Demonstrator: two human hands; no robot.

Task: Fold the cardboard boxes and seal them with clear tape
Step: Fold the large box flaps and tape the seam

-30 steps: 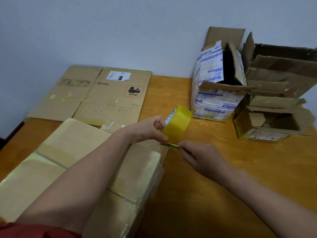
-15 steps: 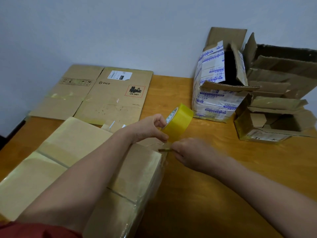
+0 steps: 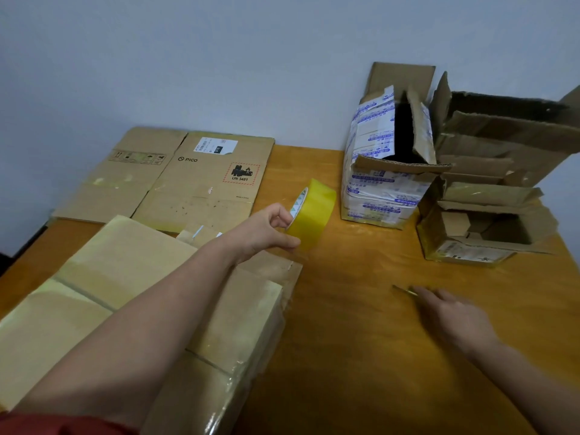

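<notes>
Gripping a tape roll (image 3: 314, 211), the left hand (image 3: 260, 232) hovers over a wooden tabletop (image 3: 361, 346) against a pale wall (image 3: 219, 58). The right hand (image 3: 455, 318) shows straight fingers.

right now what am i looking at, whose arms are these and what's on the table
This is one picture from a camera worn on a person's head, looking down at their own bare arms. The left hand grips a yellowish roll of clear tape by a taped-shut brown cardboard box. The blurred right hand reaches over the orange wooden table at a thin small tool; whether it holds it is unclear. Behind lie flattened brown cardboard sheets and open cardboard boxes.
</notes>
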